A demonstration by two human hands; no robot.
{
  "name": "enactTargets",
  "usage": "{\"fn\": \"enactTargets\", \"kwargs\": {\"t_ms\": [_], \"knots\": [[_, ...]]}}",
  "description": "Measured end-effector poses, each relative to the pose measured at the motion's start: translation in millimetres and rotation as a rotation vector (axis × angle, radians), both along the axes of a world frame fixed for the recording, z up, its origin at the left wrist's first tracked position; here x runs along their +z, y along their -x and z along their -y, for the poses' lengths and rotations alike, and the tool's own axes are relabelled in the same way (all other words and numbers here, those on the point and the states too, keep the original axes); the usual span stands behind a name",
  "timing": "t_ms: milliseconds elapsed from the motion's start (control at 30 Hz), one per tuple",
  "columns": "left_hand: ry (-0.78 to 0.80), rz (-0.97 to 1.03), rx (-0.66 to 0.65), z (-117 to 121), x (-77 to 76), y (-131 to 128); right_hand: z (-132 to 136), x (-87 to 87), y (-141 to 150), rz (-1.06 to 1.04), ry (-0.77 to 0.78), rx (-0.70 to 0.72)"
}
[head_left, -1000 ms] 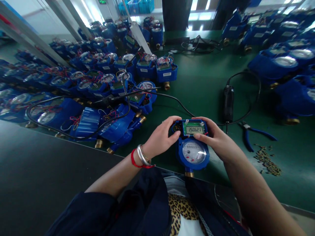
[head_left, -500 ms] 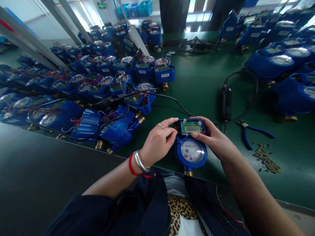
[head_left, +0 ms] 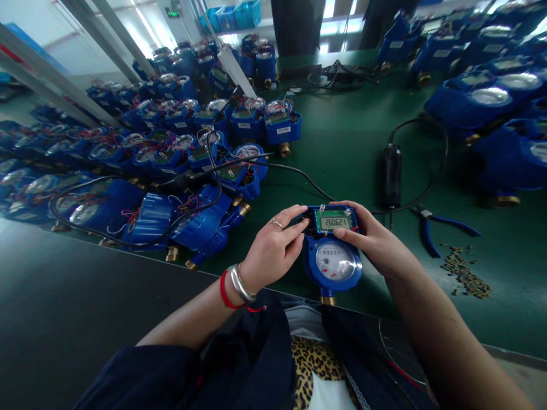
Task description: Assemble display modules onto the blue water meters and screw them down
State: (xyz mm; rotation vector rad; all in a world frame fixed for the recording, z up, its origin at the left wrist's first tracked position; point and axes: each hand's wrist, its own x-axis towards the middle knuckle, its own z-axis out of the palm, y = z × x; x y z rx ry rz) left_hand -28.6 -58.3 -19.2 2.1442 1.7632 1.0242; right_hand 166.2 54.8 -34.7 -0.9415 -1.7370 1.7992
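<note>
A blue water meter [head_left: 335,262] with a round dial and a brass fitting rests at the table's near edge. In its upper housing is a green circuit board with a lit-grey number display [head_left: 335,222]. My right hand [head_left: 376,239] grips the housing's right side, thumb on the board's lower edge and fingers behind. My left hand [head_left: 276,245] is at the housing's left end, fingers stretched and apart. One fingertip dips into the dark compartment beside the board; another touches the rim. Whatever lies under the fingertips is too dark to make out.
Rows of blue meters [head_left: 171,154] with loose wires crowd the left; more meters [head_left: 487,105] stand right. A black corded tool [head_left: 392,175], blue-handled pliers [head_left: 428,230] and a pile of screws [head_left: 465,273] lie right of my hands. A black cable [head_left: 294,168] crosses the green table [head_left: 342,142].
My left thumb and finger, pinched together at the compartment before, have parted, and the thumb has drawn down. My right hand keeps its hold on the water meter. The view has shifted slightly.
</note>
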Motion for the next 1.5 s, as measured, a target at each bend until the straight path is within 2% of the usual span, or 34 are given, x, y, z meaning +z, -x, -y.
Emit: {"fn": "enactTargets", "kwargs": {"t_ms": [233,333,467,600,700,833,1000,1100,1233,1400,1500], "knots": [[0.013,-0.045,-0.058,-3.4,-2.0,-0.4,-1.3,-0.5,-0.9,0.015,-0.022,0.009],[-0.016,-0.177,-0.072,-4.7,-0.7,4.5,-1.3,-0.7,-1.1,0.017,-0.029,0.005],[-0.086,-0.372,-0.164,-6.4,3.3,17.1,-0.6,-0.5,-0.3,0.008,-0.006,0.01],[-0.105,-0.448,-0.244,-7.3,6.3,26.4,-0.1,-1.0,0.8,0.014,-0.021,0.025],[-0.069,-0.391,-0.272,-7.8,5.2,27.7,-0.2,-1.1,0.9,0.026,-0.035,0.027],[0.019,-0.222,-0.236,-11.4,5.6,23.9,0.7,1.3,2.4,0.047,-0.058,0.027],[0.071,-0.113,-0.223,-17.4,7.7,18.2,1.6,3.5,5.2,0.059,-0.057,0.014],[0.034,-0.029,-0.204,-16.7,3.8,16.6,1.5,3.4,4.5,0.042,-0.011,0.013],[-0.073,0.076,-0.095,-13.5,-2.4,16.8,1.6,3.4,3.2,0.019,0.028,0.015],[-0.105,-0.027,-0.149,-10.1,-6.2,14.0,1.2,2.9,2.6,0.021,0.007,0.005],[-0.145,-0.045,-0.131,-7.2,-10.3,10.4,1.1,3.0,2.5,0.021,-0.003,0.006]]}}
